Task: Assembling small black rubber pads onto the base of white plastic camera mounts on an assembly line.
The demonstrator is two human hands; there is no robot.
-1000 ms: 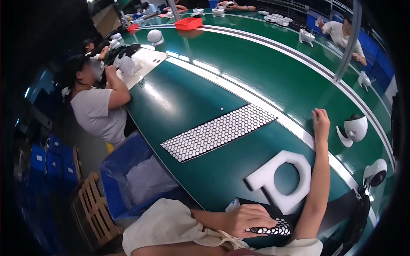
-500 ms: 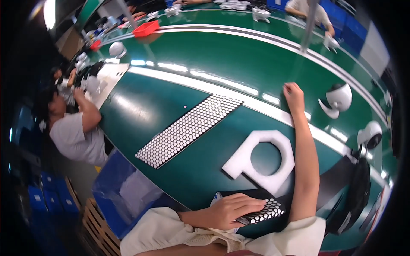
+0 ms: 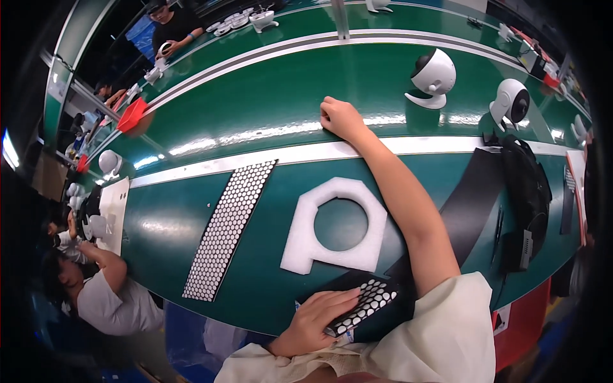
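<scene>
My left hand (image 3: 316,321) lies at the near edge of the green table, with its fingers over a folded black sheet of white round pads (image 3: 368,306) and gripping it. My right arm stretches forward across the white rail. At its end my right hand (image 3: 343,119) is closed over the green conveyor belt (image 3: 268,108), and whatever its curled fingers hold is hidden. Between the hands lies a white foam block (image 3: 299,236) with a large round hole. Left of that, a long black strip of white round pads (image 3: 223,236) lies flat on the table.
White rounded devices (image 3: 439,71) stand on the belt. A black bag (image 3: 523,185) and a dark strip (image 3: 469,198) lie at the right. Blue bin (image 3: 185,332) below the left edge. A person in a light shirt (image 3: 115,297) sits at the left; another person (image 3: 175,32) works across the belt.
My view has swung to the right, so the table's things appear further left. My left hand stays on the folded sheet, and my right hand remains closed over the belt.
</scene>
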